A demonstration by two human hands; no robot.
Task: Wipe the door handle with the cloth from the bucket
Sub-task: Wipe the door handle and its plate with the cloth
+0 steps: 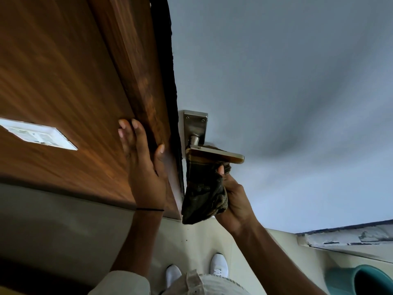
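The right hand [235, 201] is clenching the dark cloth [204, 194] and pressing it up against the underside of the door handle [214, 155]. Left of the handle, the left hand [142, 165] is bracing flat, fingers [127, 133] released, on the wooden frame [136, 71]. Best now: wrap the cloth around the lever and slide toward its free end.
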